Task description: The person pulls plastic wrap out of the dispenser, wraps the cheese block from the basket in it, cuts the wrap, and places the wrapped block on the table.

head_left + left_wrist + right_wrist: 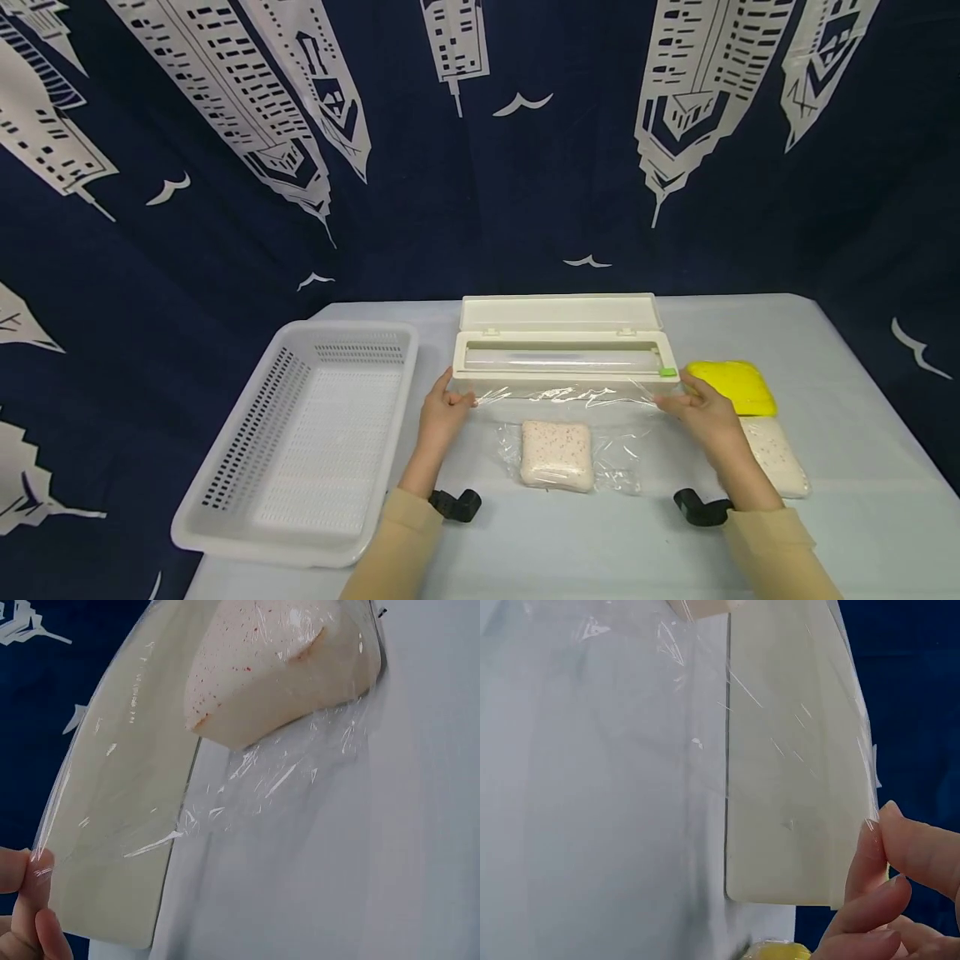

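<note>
A clear sheet of plastic wrap [570,393] stretches between both hands in front of a cream wrap dispenser [558,387] with its lid raised. The left hand [446,410] pinches one corner of the wrap between thumb and finger. At the other corner, the right hand [697,407] pinches the film the same way. A pale, red-speckled rounded block [557,455] sits on the table between the forearms, with crinkled film spreading out on both sides of it. In the left wrist view the film runs from the fingertips [41,864] towards this speckled block.
A white perforated basket [330,442] stands on the left of the white table [570,554]. Beyond the right hand lie a bright yellow block [735,387] and another speckled block [776,457]. A dark blue patterned cloth [480,200] hangs behind the table.
</note>
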{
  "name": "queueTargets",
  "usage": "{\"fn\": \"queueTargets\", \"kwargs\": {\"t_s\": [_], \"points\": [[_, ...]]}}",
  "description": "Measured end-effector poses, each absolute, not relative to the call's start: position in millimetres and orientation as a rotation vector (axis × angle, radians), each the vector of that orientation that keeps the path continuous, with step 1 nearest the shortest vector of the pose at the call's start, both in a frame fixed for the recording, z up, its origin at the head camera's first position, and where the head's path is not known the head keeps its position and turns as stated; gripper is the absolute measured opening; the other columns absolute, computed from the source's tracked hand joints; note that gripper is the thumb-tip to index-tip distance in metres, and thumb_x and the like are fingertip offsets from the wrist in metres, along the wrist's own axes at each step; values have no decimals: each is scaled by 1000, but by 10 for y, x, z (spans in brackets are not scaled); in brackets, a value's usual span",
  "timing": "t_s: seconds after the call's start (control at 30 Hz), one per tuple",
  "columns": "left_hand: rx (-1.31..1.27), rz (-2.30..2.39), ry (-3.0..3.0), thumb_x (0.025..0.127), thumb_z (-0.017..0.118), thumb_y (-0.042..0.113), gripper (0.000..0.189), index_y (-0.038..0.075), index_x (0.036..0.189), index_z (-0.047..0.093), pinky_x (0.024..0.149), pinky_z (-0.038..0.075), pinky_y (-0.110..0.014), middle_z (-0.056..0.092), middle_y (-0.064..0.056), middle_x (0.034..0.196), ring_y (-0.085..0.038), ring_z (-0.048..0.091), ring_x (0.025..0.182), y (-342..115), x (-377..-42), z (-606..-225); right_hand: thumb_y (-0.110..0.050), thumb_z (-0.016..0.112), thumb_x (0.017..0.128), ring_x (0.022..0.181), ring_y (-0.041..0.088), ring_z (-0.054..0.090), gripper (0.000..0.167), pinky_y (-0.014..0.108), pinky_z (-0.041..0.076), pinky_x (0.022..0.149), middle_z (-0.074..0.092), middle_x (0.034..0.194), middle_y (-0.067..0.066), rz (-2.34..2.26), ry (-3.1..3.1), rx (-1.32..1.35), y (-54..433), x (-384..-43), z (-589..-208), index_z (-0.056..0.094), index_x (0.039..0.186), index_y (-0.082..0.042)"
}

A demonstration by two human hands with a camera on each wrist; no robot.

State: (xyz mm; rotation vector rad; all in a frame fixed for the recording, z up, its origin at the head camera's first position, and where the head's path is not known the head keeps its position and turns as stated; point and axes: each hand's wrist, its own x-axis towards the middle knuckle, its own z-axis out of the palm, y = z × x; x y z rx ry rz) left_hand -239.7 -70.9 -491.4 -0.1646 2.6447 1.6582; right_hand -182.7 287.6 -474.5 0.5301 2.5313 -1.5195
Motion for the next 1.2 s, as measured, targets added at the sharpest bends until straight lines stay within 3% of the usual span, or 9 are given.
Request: {"fn": "queueTargets", "kwargs": {"t_s": [0.17, 0.4, 0.53, 0.67, 0.77, 0.9, 1.07, 1.2], "points": [[-110, 1579, 2634, 92, 65, 11, 67, -1, 150, 33, 66, 42, -27, 72, -11, 81, -14, 54, 68, -753, -2384, -4892, -39, 65, 94, 132, 43, 43, 91, 59, 36, 106, 74, 105, 7, -1503, 2507, 470, 2931, -1834, -4737, 10, 157, -3], [-107, 1554, 2635, 93, 64, 11, 68, 0, 152, 32, 66, 43, -27, 71, -11, 82, -15, 55, 69, -753, -2363, -4912, -35, 65, 94, 125, 37, 48, 90, 53, 41, 101, 74, 97, 2, -1484, 2515, 435, 2945, -1823, -4723, 10, 156, -1], [-140, 1575, 2625, 94, 62, 10, 64, 0, 150, 33, 67, 43, -28, 73, -13, 88, -17, 57, 74, -740, -2355, -4935, -38, 65, 94, 113, 28, 56, 90, 40, 47, 91, 74, 100, 7, -1471, 2539, 443, 2934, -1822, -4733, 11, 156, -2], [-228, 1576, 2636, 93, 62, 12, 60, -4, 146, 38, 75, 50, -38, 73, -15, 97, -25, 63, 84, -712, -2335, -4938, -45, 62, 95, 104, 21, 56, 90, 33, 45, 84, 71, 108, 15, -1445, 2564, 483, 2929, -1829, -4749, 13, 157, -3], [-310, 1567, 2697, 92, 63, 13, 57, -6, 142, 43, 78, 53, -45, 71, -18, 99, -30, 66, 90, -687, -2308, -4902, -47, 59, 95, 104, 27, 57, 86, 34, 46, 81, 65, 118, 23, -1432, 2599, 533, 2922, -1825, -4739, 19, 155, 0], [-369, 1549, 2824, 92, 61, 10, 51, -6, 138, 47, 69, 52, -40, 70, -17, 97, -30, 65, 86, -658, -2278, -4815, -47, 56, 96, 107, 37, 57, 79, 38, 49, 80, 56, 127, 33, -1383, 2653, 628, 2914, -1813, -4696, 29, 151, 2], [-337, 1537, 2985, 91, 60, 6, 45, -7, 134, 51, 73, 47, -40, 68, -16, 97, -31, 59, 91, -630, -2273, -4721, -49, 52, 97, 113, 44, 54, 76, 48, 50, 86, 51, 132, 35, -1349, 2675, 692, 2932, -1822, -4659, 33, 149, 3], [-303, 1524, 3073, 90, 62, 5, 40, -5, 128, 57, 78, 44, -42, 68, -14, 98, -31, 57, 93, -598, -2284, -4679, -47, 52, 98, 111, 42, 57, 70, 42, 51, 82, 53, 131, 33, -1332, 2739, 676, 2940, -1840, -4649, 38, 146, 3]]}}
